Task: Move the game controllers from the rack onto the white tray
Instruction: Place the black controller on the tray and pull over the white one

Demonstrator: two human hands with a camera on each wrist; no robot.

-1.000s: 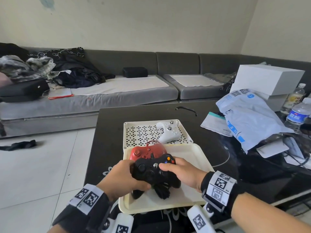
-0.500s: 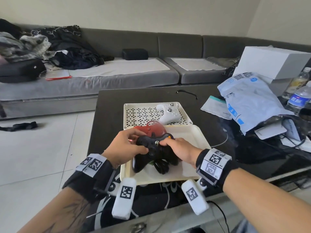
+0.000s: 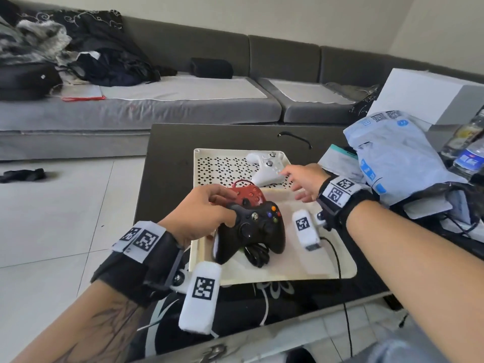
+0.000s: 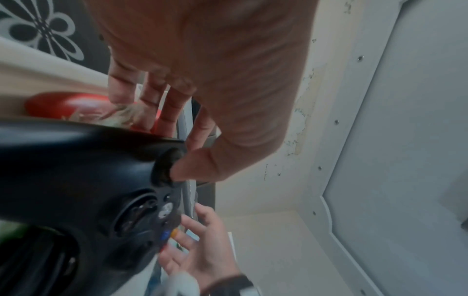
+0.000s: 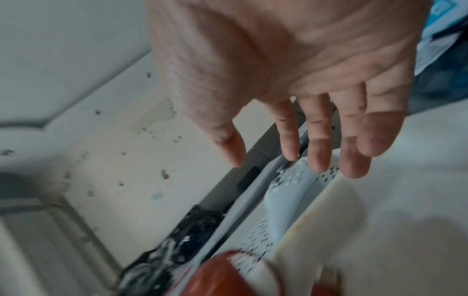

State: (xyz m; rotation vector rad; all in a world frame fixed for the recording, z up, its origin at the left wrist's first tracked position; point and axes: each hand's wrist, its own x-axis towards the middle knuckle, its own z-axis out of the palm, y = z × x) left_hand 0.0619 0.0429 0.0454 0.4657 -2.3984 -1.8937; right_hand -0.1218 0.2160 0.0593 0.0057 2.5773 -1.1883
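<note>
Black controller is sitting on the white tray, its cord bunched under it, w/ my left hand gripping its left grip: thumb on the stick in the left wrist view, fingers curled round the far side & touching the red controller just behind. Red one is lying at the tray's far edge, partly hidden by the black one & my fingers. My right hand is hanging released, fingers spread & straight, holding nothing, reaching over the tray's far right corner; fingertips are just at the white controller, can't tell if touching. That white one is resting on the perforated rack, right side, beside the tray's far edge. Both are on the dark surface. To the right I'm seeing mailer bags, a white box & water bottles, well apart from the tray. A grey sofa w/ heaped clothes is standing beyond the surface.
</note>
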